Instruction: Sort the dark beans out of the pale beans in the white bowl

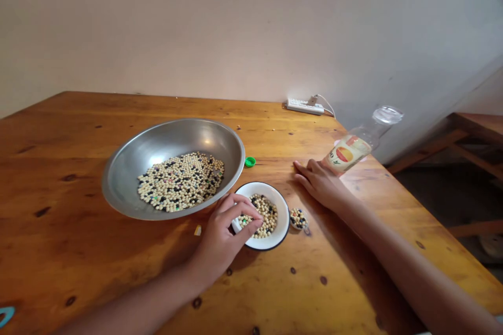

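My left hand (pixel 226 233) is over a small white bowl (pixel 280 233) with a dark rim, thumb and index fingertips pinched together. Whatever might be between them is too small to make out. Cream and black beads (pixel 267 214), with a few coloured ones, lie in this bowl. A wide metal basin (pixel 126 178) behind my left hand holds many more of the same beads (pixel 183 180). On the right, my right hand (pixel 320 183) rests on the table, fingers stretched out, beside a clear labelled bottle (pixel 349 152). Between bowl and right forearm sits a small clear container (pixel 298 219) of mixed beads.
A green cap (pixel 250 162) lies by the basin's right rim. At the table's back edge is a white power strip (pixel 305 106) with a plugged-in cord. A small yellowish scrap (pixel 198 230) lies before the basin. The wooden table (pixel 291 298) meets a wall behind.
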Available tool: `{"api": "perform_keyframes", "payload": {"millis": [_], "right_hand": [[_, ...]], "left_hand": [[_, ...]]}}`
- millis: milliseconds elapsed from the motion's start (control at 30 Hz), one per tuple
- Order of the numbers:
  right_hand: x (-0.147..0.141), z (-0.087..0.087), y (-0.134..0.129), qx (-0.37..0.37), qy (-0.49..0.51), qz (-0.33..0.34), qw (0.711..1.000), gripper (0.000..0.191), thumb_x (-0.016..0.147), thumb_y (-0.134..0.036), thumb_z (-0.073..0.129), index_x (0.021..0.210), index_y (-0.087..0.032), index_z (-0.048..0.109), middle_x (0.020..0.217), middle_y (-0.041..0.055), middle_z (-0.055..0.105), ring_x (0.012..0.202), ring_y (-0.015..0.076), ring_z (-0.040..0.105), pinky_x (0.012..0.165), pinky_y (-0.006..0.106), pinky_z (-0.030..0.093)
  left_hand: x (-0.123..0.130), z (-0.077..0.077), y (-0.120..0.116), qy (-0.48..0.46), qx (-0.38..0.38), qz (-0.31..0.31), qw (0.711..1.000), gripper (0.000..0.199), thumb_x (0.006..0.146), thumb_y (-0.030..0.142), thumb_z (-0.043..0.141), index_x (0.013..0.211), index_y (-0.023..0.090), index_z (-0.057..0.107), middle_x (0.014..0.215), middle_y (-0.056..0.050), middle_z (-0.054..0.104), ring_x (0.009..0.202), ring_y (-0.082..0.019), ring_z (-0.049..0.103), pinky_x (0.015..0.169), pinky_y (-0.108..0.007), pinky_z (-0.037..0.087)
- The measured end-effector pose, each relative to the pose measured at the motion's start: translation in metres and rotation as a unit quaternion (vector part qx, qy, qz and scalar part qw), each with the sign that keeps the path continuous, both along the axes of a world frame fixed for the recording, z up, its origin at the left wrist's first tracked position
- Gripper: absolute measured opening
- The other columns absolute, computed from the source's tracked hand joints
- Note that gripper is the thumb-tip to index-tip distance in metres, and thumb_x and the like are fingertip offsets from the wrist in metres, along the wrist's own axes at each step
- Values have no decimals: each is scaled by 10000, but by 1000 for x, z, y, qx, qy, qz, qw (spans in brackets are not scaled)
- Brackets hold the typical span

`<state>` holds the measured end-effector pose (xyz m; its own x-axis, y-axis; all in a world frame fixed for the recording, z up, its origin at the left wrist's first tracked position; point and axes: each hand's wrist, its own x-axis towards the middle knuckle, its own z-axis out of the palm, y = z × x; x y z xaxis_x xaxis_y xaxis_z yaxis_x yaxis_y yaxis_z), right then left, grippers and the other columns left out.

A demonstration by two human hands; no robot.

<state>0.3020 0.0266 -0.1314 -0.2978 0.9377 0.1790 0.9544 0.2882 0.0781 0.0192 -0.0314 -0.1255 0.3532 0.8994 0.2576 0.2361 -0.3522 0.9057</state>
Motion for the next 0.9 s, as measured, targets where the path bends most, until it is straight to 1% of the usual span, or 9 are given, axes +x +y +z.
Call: {"api": "perform_keyframes", "payload": {"millis": [100,233,300,400,467,567,633,767,900], "right_hand": [[-2,-1,0,-17,12,24,999,511,956,-436,254,1324,-162,480,969,120,559,895,238,582,842,355,460],[3,-5,-1,2,40,-12,999,525,960,-409,245,1307,-105,497,955,139,560,914,252,581,854,367,466],[2,-5,-2,5,54,-22,998,525,958,-410,249,1299,-106,506,945,135,558,885,246,587,845,369,475],[0,-6,-4,-19,65,14,998,511,949,-440,280,1315,-156,496,930,114,564,859,232,595,823,361,489],[0,-6,-5,-20,73,29,997,504,948,-443,286,1306,-166,509,950,118,572,893,238,596,844,368,487],[1,-7,-7,7,83,-14,996,520,954,-420,264,1272,-116,540,1002,153,574,965,268,586,883,396,474],[0,-6,-9,5,86,-29,996,528,953,-418,269,1277,-96,532,1018,163,577,979,276,585,885,397,474],[-4,-2,-15,-30,81,-8,996,479,947,-423,302,1288,-176,532,1028,130,594,937,251,607,848,374,490],[0,-3,-17,2,60,-55,997,476,937,-414,333,1262,-147,557,1061,157,595,937,271,608,824,385,492]], "left_hand": [[0,0,-1,3,1,0,1000,66,830,218,590,776,233,625,896,8,546,943,-140,524,875,-253,363],[0,2,-1,6,-3,-1,1000,67,830,208,590,777,233,621,895,14,545,939,-131,524,872,-242,362],[0,2,-1,7,0,0,1000,74,830,200,589,771,233,621,894,15,549,944,-130,523,877,-239,360],[0,2,0,6,5,0,1000,74,829,202,591,769,234,621,892,15,552,948,-132,521,880,-241,360],[0,1,0,6,3,-1,1000,72,832,210,589,771,234,621,895,12,549,944,-135,521,873,-244,364],[0,1,0,4,4,-1,1000,73,831,214,591,768,233,623,897,11,549,933,-135,525,871,-246,368],[0,1,0,2,8,0,1000,71,829,215,593,768,232,624,894,11,552,925,-134,528,867,-245,371],[0,1,0,1,10,2,1000,72,826,207,596,762,229,620,888,13,557,933,-131,530,869,-237,371],[1,1,1,-3,18,-1,1000,74,826,202,596,760,227,617,881,14,558,928,-127,534,865,-229,373]]}}
